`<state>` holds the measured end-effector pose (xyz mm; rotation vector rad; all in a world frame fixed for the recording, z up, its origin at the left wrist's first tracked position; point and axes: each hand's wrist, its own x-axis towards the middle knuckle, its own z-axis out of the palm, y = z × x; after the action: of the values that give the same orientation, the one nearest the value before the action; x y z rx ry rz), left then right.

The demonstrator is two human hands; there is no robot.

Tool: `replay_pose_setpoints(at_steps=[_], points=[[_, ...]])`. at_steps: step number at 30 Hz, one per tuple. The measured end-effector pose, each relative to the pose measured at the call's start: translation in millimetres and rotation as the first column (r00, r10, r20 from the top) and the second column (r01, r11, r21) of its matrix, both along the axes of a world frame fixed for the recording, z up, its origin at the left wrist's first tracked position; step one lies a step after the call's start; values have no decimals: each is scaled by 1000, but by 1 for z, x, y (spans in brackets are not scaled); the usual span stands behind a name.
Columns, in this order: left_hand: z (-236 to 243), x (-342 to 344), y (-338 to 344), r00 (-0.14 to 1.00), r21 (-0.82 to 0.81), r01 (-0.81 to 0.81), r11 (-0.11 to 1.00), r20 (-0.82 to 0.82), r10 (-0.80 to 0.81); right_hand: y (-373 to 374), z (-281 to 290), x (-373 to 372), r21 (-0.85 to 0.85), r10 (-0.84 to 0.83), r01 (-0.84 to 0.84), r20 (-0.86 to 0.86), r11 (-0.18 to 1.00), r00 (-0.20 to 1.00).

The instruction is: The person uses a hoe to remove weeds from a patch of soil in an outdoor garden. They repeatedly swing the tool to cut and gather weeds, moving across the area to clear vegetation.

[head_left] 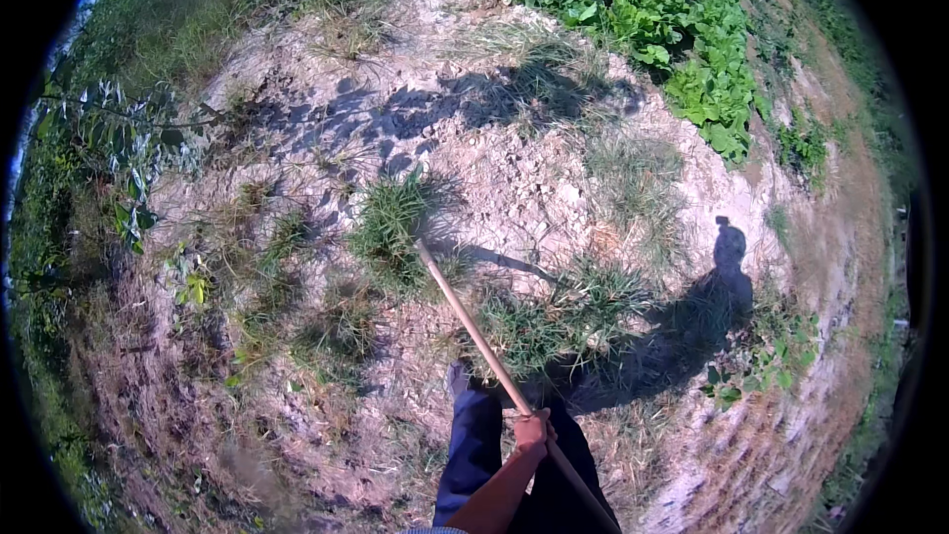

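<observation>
My left hand (532,430) is wrapped round a long, pale wooden handle (474,331), in front of my legs. From there the handle slants forward and left to a green grass clump (390,222), where its far end meets the blades. Whatever head the tool has is hidden in that grass. The other end runs down past the lower edge, right of my left forearm (494,499). My right hand is out of the picture.
Dry, cloddy soil (534,183) carries scattered grass tufts (563,311). Broad-leaved green plants (643,0) grow in a dense bed at the far right. A leafy branch (129,129) reaches in at the left. My shadow (712,307) falls to the right of my dark-trousered legs (474,450).
</observation>
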<state>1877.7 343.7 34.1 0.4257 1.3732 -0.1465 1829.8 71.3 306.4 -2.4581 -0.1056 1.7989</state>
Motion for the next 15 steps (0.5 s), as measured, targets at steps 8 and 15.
replay_pose_setpoints(at_steps=[8,15], points=[[12,-20,25,994,-1,79,997,71,-79,39,31,-11,-57,-76,80,69,995,995],[34,22,83,984,224,45,974,160,-83,65,-2,-7,127,-56,39,136,991,989]])
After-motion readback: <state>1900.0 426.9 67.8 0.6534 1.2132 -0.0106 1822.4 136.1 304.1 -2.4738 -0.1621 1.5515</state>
